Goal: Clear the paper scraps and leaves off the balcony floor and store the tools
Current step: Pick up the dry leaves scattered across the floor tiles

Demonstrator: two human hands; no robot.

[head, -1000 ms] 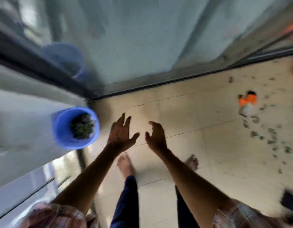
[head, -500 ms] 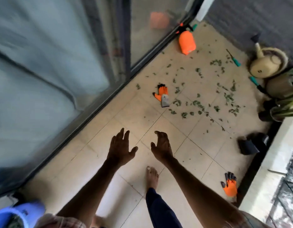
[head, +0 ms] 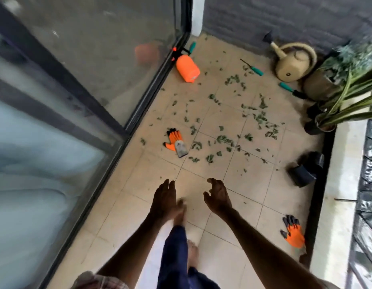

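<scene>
Both hands are held out over the floor and hold nothing. The left hand (head: 165,200) has its fingers straight and close together, palm down. The right hand (head: 218,197) has its fingers loosely curled and apart, with nothing between them. A bare foot (head: 180,213) shows just under the left hand.

They hang above the beige tiled balcony floor (head: 249,178). The small green leaves (head: 224,140) lie scattered across the tiles ahead of the hands, well apart from them. An orange work glove with a grey cuff (head: 175,140) lies at the near left edge of the leaves, by the dark-framed sliding glass door (head: 97,80). A second orange glove with dark fingertips (head: 293,234) lies to the right of the right arm, beside the low wall.

Farther off, an orange plastic spray bottle (head: 187,68) lies on its side against the door track. A green-handled screwdriver (head: 252,67) and another green-handled tool (head: 289,89) lie near a beige watering can (head: 293,63). Black plastic pots (head: 306,170) lie tipped over by the right edge, and a long-leaved potted plant (head: 347,90) stands in the far right corner.
</scene>
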